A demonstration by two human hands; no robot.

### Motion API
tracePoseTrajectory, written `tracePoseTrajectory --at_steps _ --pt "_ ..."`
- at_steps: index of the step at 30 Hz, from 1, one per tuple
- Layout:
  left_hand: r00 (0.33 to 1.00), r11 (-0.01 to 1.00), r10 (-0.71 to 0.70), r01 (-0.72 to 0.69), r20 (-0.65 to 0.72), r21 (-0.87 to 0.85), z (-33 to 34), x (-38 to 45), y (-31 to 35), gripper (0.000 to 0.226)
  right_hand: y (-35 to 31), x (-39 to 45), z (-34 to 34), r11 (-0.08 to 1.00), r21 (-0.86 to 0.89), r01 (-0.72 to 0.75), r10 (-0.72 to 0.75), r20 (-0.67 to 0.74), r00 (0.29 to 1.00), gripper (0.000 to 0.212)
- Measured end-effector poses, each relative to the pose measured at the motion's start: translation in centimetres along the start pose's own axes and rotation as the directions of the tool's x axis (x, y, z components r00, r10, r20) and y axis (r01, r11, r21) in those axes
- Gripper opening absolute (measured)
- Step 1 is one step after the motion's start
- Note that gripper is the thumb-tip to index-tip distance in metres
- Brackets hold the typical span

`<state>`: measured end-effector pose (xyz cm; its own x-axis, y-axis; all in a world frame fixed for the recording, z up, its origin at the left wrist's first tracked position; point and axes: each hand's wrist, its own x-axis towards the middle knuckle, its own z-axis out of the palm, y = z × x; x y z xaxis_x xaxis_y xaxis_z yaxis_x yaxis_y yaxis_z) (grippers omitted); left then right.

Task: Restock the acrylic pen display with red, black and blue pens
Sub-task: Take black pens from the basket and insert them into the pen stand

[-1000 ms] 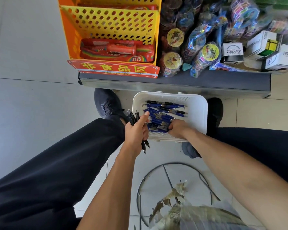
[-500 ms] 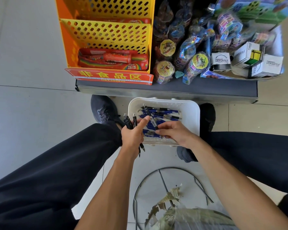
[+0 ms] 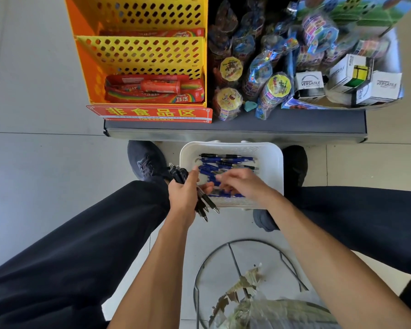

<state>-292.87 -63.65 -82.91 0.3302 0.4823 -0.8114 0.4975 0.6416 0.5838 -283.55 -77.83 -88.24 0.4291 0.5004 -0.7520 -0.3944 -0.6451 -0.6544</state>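
Note:
A white plastic basket [image 3: 272, 162] sits on the floor between my feet. It holds several blue pens [image 3: 226, 160] and one black pen [image 3: 220, 155]. My left hand [image 3: 184, 194] grips a bundle of black pens [image 3: 205, 203] at the basket's left edge, tips pointing down towards me. My right hand [image 3: 244, 184] hovers over the basket's near side. Its blurred fingers reach left to the bundle, and I cannot see whether they still pinch a pen. No acrylic pen display is in view.
A low grey shelf [image 3: 235, 129] runs just beyond the basket. On it stand a yellow perforated rack [image 3: 140, 51] with red candy packs, bagged toys [image 3: 271, 89] and white cube boxes [image 3: 311, 84]. A wire-frame bin [image 3: 223, 248] with a bag stands close in front of me.
My right hand lifted a black pen out of the basket and carried it left to the bundle in my left hand. The view tilted down slightly.

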Motion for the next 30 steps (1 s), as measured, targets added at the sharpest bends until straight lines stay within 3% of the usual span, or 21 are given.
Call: tracePoseTrajectory --at_steps 2,3,7,10,16,22,26,30 --pt "1.0 1.0 0.002 -0.002 0.02 -0.009 -0.1 -0.2 0.1 0.016 1.4 1.7 -1.2 0.975 -0.222 -0.019 -0.042 -0.268 0.962 0.02" --pt "1.0 1.0 0.009 -0.009 0.023 -0.008 -0.2 -0.2 0.1 0.014 2.2 2.6 -1.7 0.95 -0.31 -0.044 -0.063 -0.328 0.943 0.021" --pt "0.999 0.999 0.022 -0.023 0.026 0.025 -0.3 0.2 -0.4 0.014 4.8 5.7 -3.1 0.746 -0.659 -0.099 -0.074 -0.229 0.971 0.03" --pt "0.999 0.999 0.001 -0.003 0.037 0.042 -0.4 0.8 -0.8 0.018 4.9 6.3 -3.2 0.647 -0.759 -0.074 -0.098 -0.179 0.979 0.028" --pt "0.999 0.994 0.004 -0.008 0.041 0.105 -0.4 1.4 -1.0 0.027 4.6 5.3 -2.8 0.665 -0.743 -0.07 -0.149 -0.224 0.963 0.017" --pt "0.997 0.996 -0.018 0.011 0.081 0.089 -0.5 1.3 -0.8 0.027 4.2 4.2 -2.2 0.702 -0.697 -0.148 -0.023 -0.231 0.973 0.021" --pt "0.997 0.995 -0.049 0.043 0.061 0.09 -0.7 1.4 -0.8 0.028 4.1 3.6 -1.8 0.808 -0.561 -0.182 0.057 -0.233 0.971 0.027" --pt "0.999 0.989 0.012 -0.019 0.053 0.147 -0.5 1.2 -0.8 0.028 3.0 2.5 -1.6 0.959 -0.21 -0.19 0.158 -0.159 0.975 0.03"
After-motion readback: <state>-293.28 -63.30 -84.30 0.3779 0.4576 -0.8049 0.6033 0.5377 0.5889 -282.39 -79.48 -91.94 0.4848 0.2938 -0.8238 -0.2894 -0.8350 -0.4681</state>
